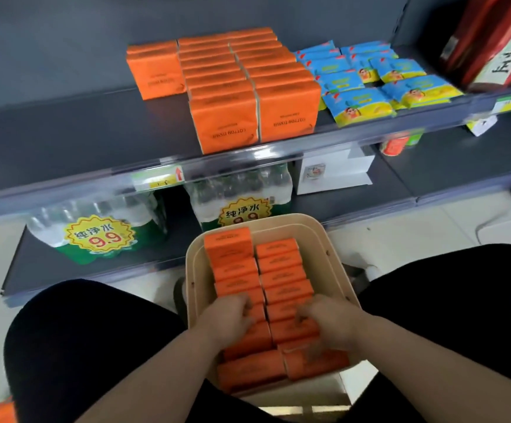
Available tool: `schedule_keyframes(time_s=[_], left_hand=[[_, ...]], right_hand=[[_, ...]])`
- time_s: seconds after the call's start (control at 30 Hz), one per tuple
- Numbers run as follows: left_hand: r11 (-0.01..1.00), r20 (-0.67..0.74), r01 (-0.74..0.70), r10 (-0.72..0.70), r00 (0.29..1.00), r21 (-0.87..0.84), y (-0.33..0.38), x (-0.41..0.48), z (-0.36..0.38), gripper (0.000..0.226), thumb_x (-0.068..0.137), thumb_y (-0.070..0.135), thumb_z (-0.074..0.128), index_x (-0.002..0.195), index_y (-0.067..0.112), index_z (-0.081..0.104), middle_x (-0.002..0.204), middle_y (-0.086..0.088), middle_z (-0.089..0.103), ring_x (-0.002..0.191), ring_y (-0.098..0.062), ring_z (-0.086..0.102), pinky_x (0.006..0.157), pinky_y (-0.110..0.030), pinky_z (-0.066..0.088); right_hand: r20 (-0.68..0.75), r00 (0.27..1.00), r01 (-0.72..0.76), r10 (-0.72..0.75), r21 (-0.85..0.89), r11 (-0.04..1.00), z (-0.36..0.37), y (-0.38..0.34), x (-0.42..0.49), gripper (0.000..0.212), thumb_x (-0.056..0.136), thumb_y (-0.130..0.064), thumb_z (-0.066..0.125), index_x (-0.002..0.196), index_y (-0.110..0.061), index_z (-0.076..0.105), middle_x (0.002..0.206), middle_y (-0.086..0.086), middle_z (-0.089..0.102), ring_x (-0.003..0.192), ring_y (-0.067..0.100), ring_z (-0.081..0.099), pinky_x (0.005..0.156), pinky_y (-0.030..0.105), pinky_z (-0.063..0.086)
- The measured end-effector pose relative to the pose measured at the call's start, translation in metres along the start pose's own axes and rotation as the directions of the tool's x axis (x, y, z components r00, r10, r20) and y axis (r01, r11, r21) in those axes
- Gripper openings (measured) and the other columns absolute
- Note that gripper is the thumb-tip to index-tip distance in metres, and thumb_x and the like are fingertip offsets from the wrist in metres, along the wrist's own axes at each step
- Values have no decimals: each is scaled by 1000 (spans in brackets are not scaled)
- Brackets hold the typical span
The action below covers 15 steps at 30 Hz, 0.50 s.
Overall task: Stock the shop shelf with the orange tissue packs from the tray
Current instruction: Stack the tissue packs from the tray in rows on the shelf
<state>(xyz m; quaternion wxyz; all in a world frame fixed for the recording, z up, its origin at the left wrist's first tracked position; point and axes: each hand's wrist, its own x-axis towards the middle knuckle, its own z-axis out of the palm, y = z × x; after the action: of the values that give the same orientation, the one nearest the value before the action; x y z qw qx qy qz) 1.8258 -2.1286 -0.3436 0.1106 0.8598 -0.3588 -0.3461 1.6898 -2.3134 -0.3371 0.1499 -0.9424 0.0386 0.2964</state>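
Starting at the left end of the shelf (pixel 65 132), I see bare dark board, and on the level below it, shrink-wrapped water bottles (pixel 95 233). Next along, the stocked packs (pixel 226 90) stand in three rows running back from the shelf's front edge. The leftmost row is short and sits toward the back, so the gap in front of it looks to me like the place to fill.

Lower down, between the knees, the tray (pixel 336 248) holds the orange tissue packs (pixel 281 270) on edge in two tight columns. My left hand (pixel 232 315) is on the left column, toward the tray's near edge, with its fingers curled over a pack and gripping it, as far as the blur lets me judge. My right hand (pixel 324 319) is level with it on the right column, fingers hooked down between packs in the same way.

I read this as the pick-up step. The next move calls for a straight lift, since the packs sit tight against their neighbours. They then go forward over the tray's far rim and are set upright in that gap.

Just right of the orange rows lie blue packets (pixel 370 77), and a red box (pixel 492 41) stands at the shelf's far right end.
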Motion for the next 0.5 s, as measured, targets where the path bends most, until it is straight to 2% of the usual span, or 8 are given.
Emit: schedule_keyframes(time_s=[0.13, 0.23, 0.27, 0.33, 0.37, 0.43, 0.5], left_hand=[[1000, 1, 25, -25, 1000, -13, 1, 1, 12, 22, 90, 30, 58, 110, 19, 59, 115, -1, 62, 105, -17, 58, 92, -30, 47], [1000, 24, -7, 7, 1000, 18, 5, -2, 11, 22, 90, 35, 58, 108, 21, 61, 115, 2, 62, 106, -15, 57, 91, -28, 45], [1000, 62, -4, 4, 998, -8, 6, -3, 10, 26, 89, 39, 60, 108, 22, 61, 114, 3, 62, 105, -14, 58, 91, -27, 46], [995, 199, 47, -28, 980, -90, 5, -6, 7, 43, 78, 50, 69, 112, 25, 60, 113, 7, 61, 101, -11, 58, 90, -27, 48], [995, 269, 64, -43, 962, -70, 5, -7, 5, 56, 69, 55, 74, 115, 27, 58, 114, 7, 60, 102, -11, 57, 91, -27, 48], [993, 358, 17, -58, 932, 117, 3, -9, 5, 72, 59, 57, 78, 120, 27, 54, 120, 6, 57, 106, -14, 55, 93, -30, 47], [965, 396, -52, -57, 917, 259, 1, -11, 7, 69, 62, 53, 78, 119, 26, 52, 122, 3, 56, 108, -18, 54, 93, -31, 47]], right_hand=[[49, 999, -12, 14, -32, 999, 6, 3, -3, 65, 70, -50, 76, 127, -31, 51, 131, -4, 51, 121, 19, 47, 96, 31, 37], [-17, 999, -35, 35, 33, 999, 9, 5, 0, 49, 82, -51, 62, 125, -30, 52, 129, -3, 55, 121, 20, 50, 98, 34, 41], [-38, 999, -33, 35, 52, 998, 9, 5, 1, 45, 86, -52, 58, 124, -29, 52, 128, -2, 55, 121, 20, 50, 98, 35, 40], [4, 1000, -19, 19, 21, 1000, 7, 2, 1, 52, 84, -53, 59, 128, -27, 48, 131, -2, 52, 121, 21, 47, 98, 35, 38], [45, 999, -17, 18, -24, 1000, 7, 1, 1, 59, 82, -50, 63, 132, -27, 44, 132, -1, 50, 122, 22, 46, 98, 36, 37], [66, 997, -19, 28, -122, 992, 8, 0, -1, 57, 83, -34, 65, 134, -25, 41, 133, 1, 49, 123, 25, 46, 98, 38, 38], [18, 999, -32, 35, -134, 990, 8, 1, -1, 47, 84, -22, 58, 130, -24, 45, 129, 1, 52, 121, 25, 49, 95, 37, 42]])
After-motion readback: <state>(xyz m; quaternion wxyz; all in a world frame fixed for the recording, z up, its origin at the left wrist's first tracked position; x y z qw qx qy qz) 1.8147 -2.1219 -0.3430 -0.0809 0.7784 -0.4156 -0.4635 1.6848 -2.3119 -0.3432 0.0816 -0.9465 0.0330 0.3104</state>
